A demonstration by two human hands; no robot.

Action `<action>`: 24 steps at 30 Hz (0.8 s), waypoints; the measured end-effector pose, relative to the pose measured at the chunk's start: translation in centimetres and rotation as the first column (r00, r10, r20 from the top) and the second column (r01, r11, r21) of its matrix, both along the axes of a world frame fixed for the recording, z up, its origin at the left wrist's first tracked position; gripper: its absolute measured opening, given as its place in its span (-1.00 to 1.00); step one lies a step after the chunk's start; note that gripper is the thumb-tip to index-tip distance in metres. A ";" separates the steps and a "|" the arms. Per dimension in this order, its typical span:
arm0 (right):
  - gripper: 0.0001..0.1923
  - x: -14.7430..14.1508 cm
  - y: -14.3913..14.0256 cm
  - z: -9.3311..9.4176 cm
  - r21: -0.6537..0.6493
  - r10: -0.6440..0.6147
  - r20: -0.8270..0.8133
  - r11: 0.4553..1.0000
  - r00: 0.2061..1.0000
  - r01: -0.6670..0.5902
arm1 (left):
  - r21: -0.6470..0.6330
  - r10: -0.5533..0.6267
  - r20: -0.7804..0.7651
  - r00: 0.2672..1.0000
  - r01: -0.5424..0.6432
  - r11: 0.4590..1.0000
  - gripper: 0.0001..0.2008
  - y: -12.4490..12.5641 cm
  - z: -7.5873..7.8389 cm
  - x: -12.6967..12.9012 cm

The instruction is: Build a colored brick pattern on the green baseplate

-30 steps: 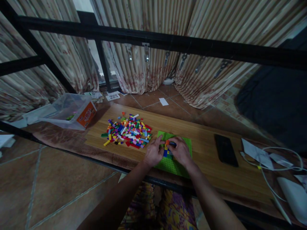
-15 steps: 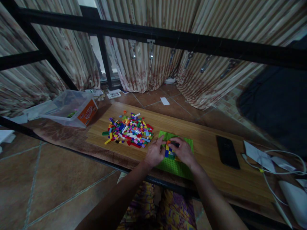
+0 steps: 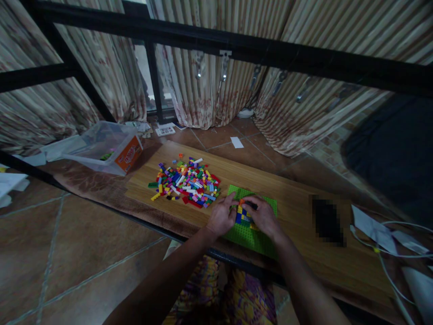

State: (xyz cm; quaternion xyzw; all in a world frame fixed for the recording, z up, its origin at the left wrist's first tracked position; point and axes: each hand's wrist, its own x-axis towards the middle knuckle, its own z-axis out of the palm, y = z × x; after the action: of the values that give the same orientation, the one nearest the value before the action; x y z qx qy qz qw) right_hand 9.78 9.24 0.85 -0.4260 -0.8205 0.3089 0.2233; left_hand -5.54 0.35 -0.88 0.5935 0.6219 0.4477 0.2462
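Observation:
A green studded baseplate lies on a wooden board, with a small cluster of blue, yellow and grey toy bricks built on it. At the cluster's far end sits an orange brick. My right hand has its fingers closed on this orange brick from the right; a dark patch under the fingers is too unclear to name. From the left, my left hand rests at the baseplate's edge, fingers stretched out beside the orange brick.
A heap of loose mixed bricks covers the left of the wooden board. Beyond it stands a clear plastic box with an orange label. Rightward lie a pixelated dark object and white cables. A black metal bar crosses above.
The view has shifted a little, so the scene sits slightly further right. Both hands stay at the same brick cluster, with the fingers nearly unchanged.

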 end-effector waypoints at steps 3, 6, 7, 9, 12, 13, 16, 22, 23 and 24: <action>-0.78 0.0 0.1 0.0 0.000 0.003 0.009 1.000 1.000 -0.003 | 0.006 -0.010 -0.006 1.000 0.010 1.000 -0.43 0.0 -0.1 0.0; -0.77 -0.1 0.1 0.1 -0.006 -0.002 0.017 1.000 1.000 0.002 | 0.011 -0.002 -0.010 1.000 0.003 1.000 -0.43 0.0 -0.2 0.1; -0.77 -0.1 0.1 0.2 -0.008 -0.005 0.019 1.000 1.000 0.005 | 0.013 0.001 -0.007 1.000 -0.001 1.000 -0.43 0.0 -0.2 0.1; -0.77 -0.1 0.1 0.2 -0.015 -0.001 0.023 1.000 1.000 0.001 | 0.014 0.003 0.003 1.000 -0.003 1.000 -0.43 0.0 -0.2 0.2; -0.78 -0.2 0.3 0.3 -0.020 0.012 0.034 1.000 0.999 -0.012 | 0.013 -0.009 0.003 1.000 0.009 1.000 -0.43 0.0 -0.2 0.2; -0.79 -0.2 0.4 0.3 -0.020 0.019 0.040 1.000 0.999 -0.018 | 0.012 -0.012 -0.004 1.000 0.012 1.000 -0.43 -0.1 -0.2 0.2; -0.81 -0.2 0.6 0.2 -0.010 0.041 0.058 0.999 0.997 -0.040 | 0.014 -0.012 -0.023 1.000 0.013 1.000 -0.43 -0.1 -0.4 0.2; -0.85 -0.4 1.0 0.3 0.009 0.062 0.103 0.998 0.993 -0.063 | 0.027 -0.008 -0.038 0.999 0.010 1.000 -0.46 0.0 -0.7 0.2; -0.85 -0.4 1.0 0.3 0.010 0.071 0.106 0.997 0.992 -0.072 | 0.028 -0.010 -0.040 0.999 0.011 1.000 -0.47 0.0 -0.7 0.2; -0.85 -0.4 1.0 0.2 0.012 0.080 0.109 0.997 0.991 -0.082 | 0.029 -0.010 -0.041 0.999 0.011 1.000 -0.47 0.0 -0.7 0.2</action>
State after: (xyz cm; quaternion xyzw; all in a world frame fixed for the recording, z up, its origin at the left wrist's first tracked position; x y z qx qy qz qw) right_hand 9.33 10.20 1.09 -0.4066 -0.8505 0.2874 0.1695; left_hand -5.32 0.30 -1.61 0.6093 0.6173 0.4430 0.2270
